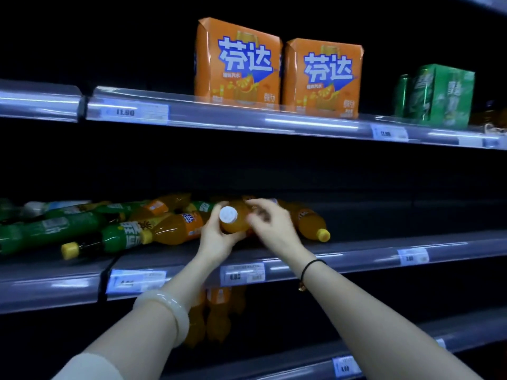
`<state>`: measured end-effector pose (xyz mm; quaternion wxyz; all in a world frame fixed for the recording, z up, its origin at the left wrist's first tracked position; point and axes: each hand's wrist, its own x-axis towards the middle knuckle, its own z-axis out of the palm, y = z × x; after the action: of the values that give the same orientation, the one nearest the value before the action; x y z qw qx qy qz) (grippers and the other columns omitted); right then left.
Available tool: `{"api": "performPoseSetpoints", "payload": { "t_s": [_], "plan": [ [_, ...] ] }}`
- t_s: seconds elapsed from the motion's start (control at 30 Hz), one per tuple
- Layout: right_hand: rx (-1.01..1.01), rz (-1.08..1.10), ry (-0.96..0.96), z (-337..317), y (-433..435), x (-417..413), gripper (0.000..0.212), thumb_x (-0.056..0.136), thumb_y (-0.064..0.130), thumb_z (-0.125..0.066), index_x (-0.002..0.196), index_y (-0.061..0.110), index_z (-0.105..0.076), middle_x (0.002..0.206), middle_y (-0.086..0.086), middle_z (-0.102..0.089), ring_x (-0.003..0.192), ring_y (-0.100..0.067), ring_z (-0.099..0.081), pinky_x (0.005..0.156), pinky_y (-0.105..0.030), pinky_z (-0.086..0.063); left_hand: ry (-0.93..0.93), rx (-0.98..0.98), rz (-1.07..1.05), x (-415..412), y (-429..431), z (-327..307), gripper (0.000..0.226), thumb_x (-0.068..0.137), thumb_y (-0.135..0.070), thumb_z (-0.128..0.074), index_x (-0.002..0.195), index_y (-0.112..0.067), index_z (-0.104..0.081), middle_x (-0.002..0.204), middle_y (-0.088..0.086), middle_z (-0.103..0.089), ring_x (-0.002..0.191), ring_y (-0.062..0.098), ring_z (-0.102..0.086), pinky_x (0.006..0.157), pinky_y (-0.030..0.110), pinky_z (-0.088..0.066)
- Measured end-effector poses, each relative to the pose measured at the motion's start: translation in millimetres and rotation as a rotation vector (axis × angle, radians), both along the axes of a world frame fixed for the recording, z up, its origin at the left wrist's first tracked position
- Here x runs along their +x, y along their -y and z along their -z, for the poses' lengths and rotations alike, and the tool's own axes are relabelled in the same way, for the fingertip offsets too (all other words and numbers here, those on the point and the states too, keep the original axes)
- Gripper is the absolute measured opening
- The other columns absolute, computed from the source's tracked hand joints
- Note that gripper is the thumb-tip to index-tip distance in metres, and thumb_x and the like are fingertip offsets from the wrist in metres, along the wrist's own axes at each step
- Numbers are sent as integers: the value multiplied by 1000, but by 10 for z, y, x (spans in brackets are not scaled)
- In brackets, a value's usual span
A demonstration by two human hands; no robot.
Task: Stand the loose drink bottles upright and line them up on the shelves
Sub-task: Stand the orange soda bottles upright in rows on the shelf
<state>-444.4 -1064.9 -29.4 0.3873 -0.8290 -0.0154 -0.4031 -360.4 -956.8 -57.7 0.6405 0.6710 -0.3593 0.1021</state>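
Observation:
An orange soda bottle with a white cap [231, 219] lies on the middle shelf [356, 253], its cap pointing toward me. My left hand [216, 237] cups it from below and the left. Blurred, my right hand [270, 220] rests its fingers on the bottle's top and right side. Several more bottles lie flat in a heap to the left: orange ones [175, 229] and green ones [52, 233]. Another orange bottle with a yellow cap [312, 223] lies on its side just right of my hands.
Two orange drink cartons [238, 64] and a green can pack [439, 97] stand on the upper shelf [219, 119]. Upright orange bottles [216, 311] show dimly on the lower shelf. Price tags line the shelf rails. The middle shelf's right half is dark and bare.

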Motion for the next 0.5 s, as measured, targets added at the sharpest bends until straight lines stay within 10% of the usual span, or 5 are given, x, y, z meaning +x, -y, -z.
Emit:
{"api": "performPoseSetpoints", "payload": {
  "t_s": [0.23, 0.4, 0.5],
  "plan": [
    [-732, 458, -717, 88, 770, 36, 79, 89, 8, -53, 150, 39, -13, 159, -4, -11, 144, -34, -11, 114, -52, -15, 4, 28, -16, 122, 26, -66, 70, 71, -6, -79, 131, -18, -44, 119, 0, -53, 107, 13, -50, 74, 9, -38],
    [-838, 291, -670, 138, 752, 150, 76, 87, -6, -47, 146, 38, -26, 161, 1, -5, 148, -25, 3, 114, -60, -2, 26, 28, -3, 167, 18, -118, 67, 71, -9, -80, 127, -22, -45, 117, -2, -53, 108, 14, -52, 75, 8, -39],
    [-546, 161, -502, 165, 686, 212, 57, 93, 11, -52, 140, 39, -36, 158, 1, -17, 147, -26, -8, 113, -66, -1, 38, 8, -18, 200, 4, -218, 72, 70, -17, -81, 131, -22, -43, 121, 2, -52, 111, 19, -53, 83, 18, -45]
  ]
}}
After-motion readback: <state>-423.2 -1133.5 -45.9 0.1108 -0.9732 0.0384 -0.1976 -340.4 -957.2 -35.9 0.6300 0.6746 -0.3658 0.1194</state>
